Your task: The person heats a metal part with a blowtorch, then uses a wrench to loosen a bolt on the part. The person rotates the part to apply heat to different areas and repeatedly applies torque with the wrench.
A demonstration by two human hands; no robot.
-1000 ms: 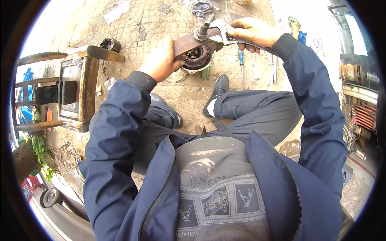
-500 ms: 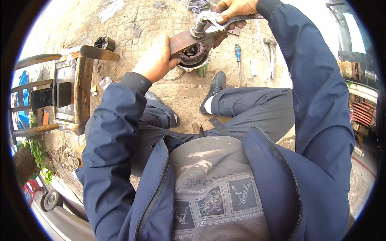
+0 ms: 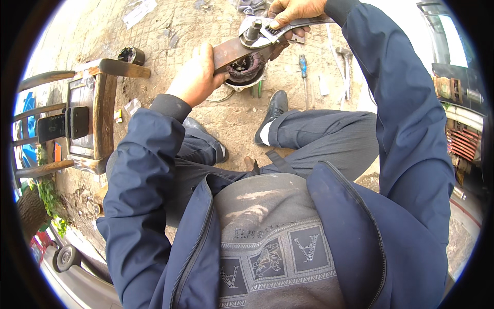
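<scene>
My left hand [image 3: 198,77] is closed around the near-left end of a rusty flat steel bar [image 3: 229,53]. A threaded bolt [image 3: 253,31] with a nut and washer stands up from the bar's far end. An adjustable wrench [image 3: 303,22] has its jaws at that bolt, and my right hand [image 3: 293,13] grips it with the thumb on the head. Beneath the bar sits a round metal housing [image 3: 247,77] with dark windings inside, like a motor stator. Its far side is hidden by the bar and my hands.
On the ground to the right lie a blue-handled screwdriver [image 3: 303,69] and a hammer [image 3: 346,72]. A wooden chair [image 3: 103,108] with a phone on it stands at the left, a dark metal ring [image 3: 131,55] beyond it. A grey cloth [image 3: 251,6] lies at the far edge.
The wrench has shifted slightly left and nearer, its head now lower around the bolt's base. The bar's left end has moved a little left with my left hand.
</scene>
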